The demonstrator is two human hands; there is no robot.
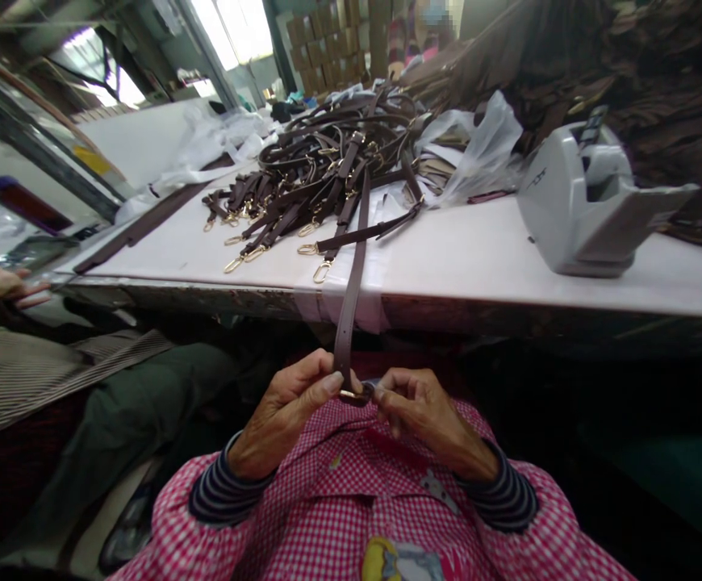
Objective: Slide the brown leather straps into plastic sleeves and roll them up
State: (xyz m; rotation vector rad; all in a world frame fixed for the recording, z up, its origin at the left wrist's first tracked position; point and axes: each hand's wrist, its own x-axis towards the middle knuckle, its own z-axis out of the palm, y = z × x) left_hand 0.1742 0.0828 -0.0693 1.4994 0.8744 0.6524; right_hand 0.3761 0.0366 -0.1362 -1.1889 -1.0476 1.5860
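Observation:
A dark brown strap (pixel 351 303) hangs over the table's front edge and down to my hands above my lap. My left hand (pixel 294 407) pinches its lower end beside a small metal buckle (pixel 353 395). Just right of the buckle, my right hand (pixel 427 411) has its thumb and fingers pressed together on a small dark piece by the buckle, perhaps the strap's end. The strap's upper part runs back to a pile of brown straps (pixel 327 161) with gold clasps at their ends.
A grey tape dispenser (pixel 581 202) stands on the white table (pixel 465 274) at the right. Clear plastic bags (pixel 487 149) lie behind. At the far left are another person's hand and striped clothing. Cartons (pixel 327 48) are stacked in the background.

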